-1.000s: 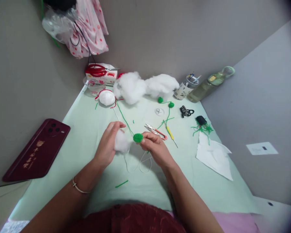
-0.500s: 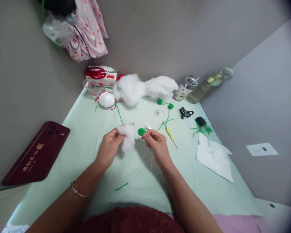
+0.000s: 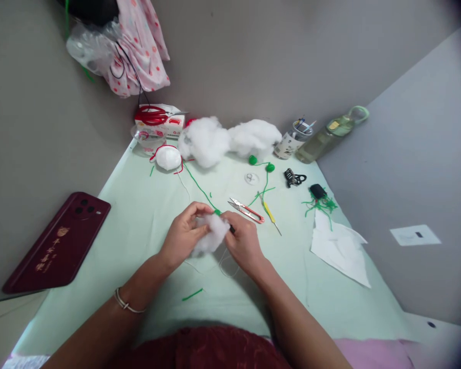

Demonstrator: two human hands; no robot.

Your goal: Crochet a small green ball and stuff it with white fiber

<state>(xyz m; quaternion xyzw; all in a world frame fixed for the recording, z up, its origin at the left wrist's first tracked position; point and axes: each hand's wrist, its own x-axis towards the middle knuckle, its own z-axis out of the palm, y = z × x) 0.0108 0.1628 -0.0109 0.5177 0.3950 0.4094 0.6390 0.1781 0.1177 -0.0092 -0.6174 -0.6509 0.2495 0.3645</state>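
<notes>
My left hand (image 3: 182,233) is closed on a tuft of white stuffing (image 3: 212,237) in front of me. Against it comes my right hand (image 3: 244,238), its fingers curled round a small green crocheted piece (image 3: 217,211). Most of that piece is hidden by fingers and fluff; only a green bit shows at the fingertips. A dark bit, too small to name, shows by the right fingers. Just beyond them lie red-handled thread snips (image 3: 248,209) and a yellow crochet hook (image 3: 269,212). Loose white yarn (image 3: 229,266) loops below the hands.
Two heaps of stuffing (image 3: 207,141) stand at the back beside a white yarn ball (image 3: 168,158). Rightward are small green balls (image 3: 270,167), a pen cup (image 3: 293,141), a bottle (image 3: 326,136), a claw clip (image 3: 294,178) and paper (image 3: 340,248). A maroon phone (image 3: 57,241) lies left.
My hands have come together, bringing the stuffing against the green crocheted piece. The piece is now mostly covered, and the snips show fully.
</notes>
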